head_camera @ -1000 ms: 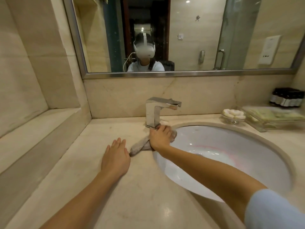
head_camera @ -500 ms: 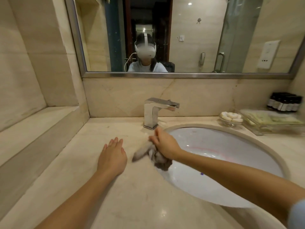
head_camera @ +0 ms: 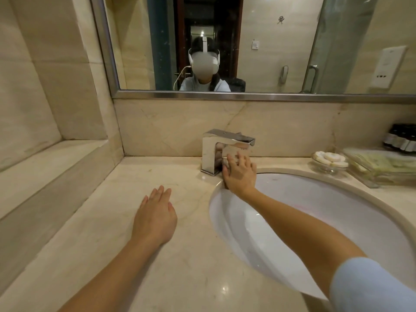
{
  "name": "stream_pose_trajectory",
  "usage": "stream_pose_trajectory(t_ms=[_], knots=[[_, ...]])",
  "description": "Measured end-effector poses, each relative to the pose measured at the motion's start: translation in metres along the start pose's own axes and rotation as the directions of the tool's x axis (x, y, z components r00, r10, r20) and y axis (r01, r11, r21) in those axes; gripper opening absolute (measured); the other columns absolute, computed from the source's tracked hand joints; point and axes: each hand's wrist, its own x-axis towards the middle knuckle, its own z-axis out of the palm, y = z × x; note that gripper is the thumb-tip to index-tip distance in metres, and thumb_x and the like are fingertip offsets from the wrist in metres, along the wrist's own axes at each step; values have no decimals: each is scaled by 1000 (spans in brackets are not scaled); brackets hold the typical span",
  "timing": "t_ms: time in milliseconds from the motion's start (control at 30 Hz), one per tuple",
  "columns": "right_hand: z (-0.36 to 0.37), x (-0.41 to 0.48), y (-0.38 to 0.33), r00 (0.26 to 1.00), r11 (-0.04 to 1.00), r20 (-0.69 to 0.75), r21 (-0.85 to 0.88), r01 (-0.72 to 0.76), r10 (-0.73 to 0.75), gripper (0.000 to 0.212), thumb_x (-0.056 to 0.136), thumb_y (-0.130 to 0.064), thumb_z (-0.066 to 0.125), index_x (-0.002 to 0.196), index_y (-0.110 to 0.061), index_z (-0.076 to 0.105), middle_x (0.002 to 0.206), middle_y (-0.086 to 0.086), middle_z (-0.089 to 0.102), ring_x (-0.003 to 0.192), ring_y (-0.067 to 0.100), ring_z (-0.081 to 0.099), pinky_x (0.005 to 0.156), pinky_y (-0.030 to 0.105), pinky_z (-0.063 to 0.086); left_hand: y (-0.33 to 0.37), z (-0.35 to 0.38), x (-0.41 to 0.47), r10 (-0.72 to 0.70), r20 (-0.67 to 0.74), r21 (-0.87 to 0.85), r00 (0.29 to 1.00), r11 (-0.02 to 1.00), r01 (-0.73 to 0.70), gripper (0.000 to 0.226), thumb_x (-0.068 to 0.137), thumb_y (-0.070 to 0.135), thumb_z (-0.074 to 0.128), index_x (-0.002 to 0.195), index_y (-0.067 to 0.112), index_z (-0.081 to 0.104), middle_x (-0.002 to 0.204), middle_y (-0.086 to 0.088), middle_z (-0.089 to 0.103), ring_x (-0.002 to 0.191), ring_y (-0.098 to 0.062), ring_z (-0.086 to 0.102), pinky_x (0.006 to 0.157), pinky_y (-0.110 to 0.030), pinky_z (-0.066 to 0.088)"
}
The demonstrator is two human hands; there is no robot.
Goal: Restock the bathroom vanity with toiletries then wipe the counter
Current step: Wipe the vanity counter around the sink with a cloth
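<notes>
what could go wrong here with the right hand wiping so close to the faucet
1. The right hand presses beside the faucet base under its spout; a knuckle could hit the metal edge.
2. It straddles the sink rim and could slip into the basin.
3. A wide sweep right might knock the small glass dish. The left hand lying flat on the counter helps steady things.

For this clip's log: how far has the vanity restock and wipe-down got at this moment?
Restocking looks done: dark bottles, a clear tray of packets and a small glass dish stand at the counter's right end. Wiping is in hand: the right hand presses at the faucet base, any cloth mostly hidden beneath it; the left hand lies flat on the counter. How much counter remains unwiped cannot be judged.
</notes>
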Motion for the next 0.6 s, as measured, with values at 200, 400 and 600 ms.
stream_pose_trajectory(t_ms=[200,400,600], knots=[[5,-9,4,1000,989,26,148,-16,12,45,99,-38,34,139,-20,43,147,7,40,134,28,39,104,37,37,2,1,-1,-3,5,-3,1000,1000,3,51,99,21,20,150,17,20,159,0,12,147,-14,9,121,-31,6],[-17,-48,-9,983,950,-42,251,183,-179,28,99,-27,42,105,-18,67,101,8,69,91,29,62,73,33,49,4,-2,0,-14,17,16,1000,1000,14,51,99,20,20,150,16,20,159,-1,13,147,-16,10,121,-32,7],[-48,-84,-50,764,730,-185,226,645,-618,11,82,-13,62,82,-12,74,86,5,72,78,16,55,66,19,35,6,-4,0,-23,19,7,1000,1000,23,50,99,21,20,150,17,21,159,-1,13,147,-16,11,121,-33,8]])
